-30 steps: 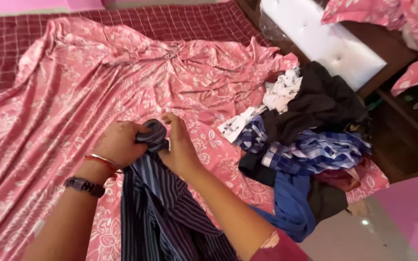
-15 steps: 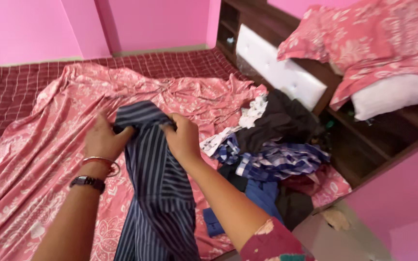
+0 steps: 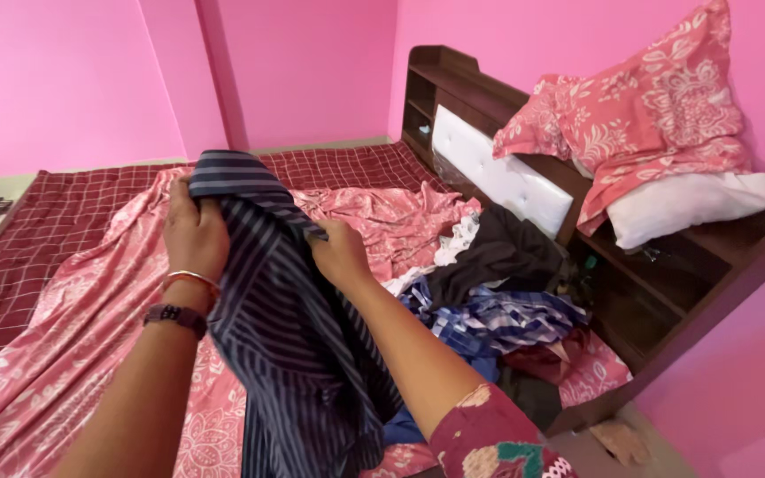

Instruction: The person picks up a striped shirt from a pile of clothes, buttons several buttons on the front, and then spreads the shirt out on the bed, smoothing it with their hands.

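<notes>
Both hands have the striped shirt (image 3: 285,327) held up mid-frame over the bed (image 3: 73,265): left hand (image 3: 195,232) clamped on its top edge, right hand (image 3: 340,254) pinching the other side. Not folded yet, and a clothes pile (image 3: 498,301) waits at right.

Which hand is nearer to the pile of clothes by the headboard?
Right. The right hand grips the striped garment just beside the pile of clothes; the left hand holds the garment's far edge, away from the pile.
</notes>
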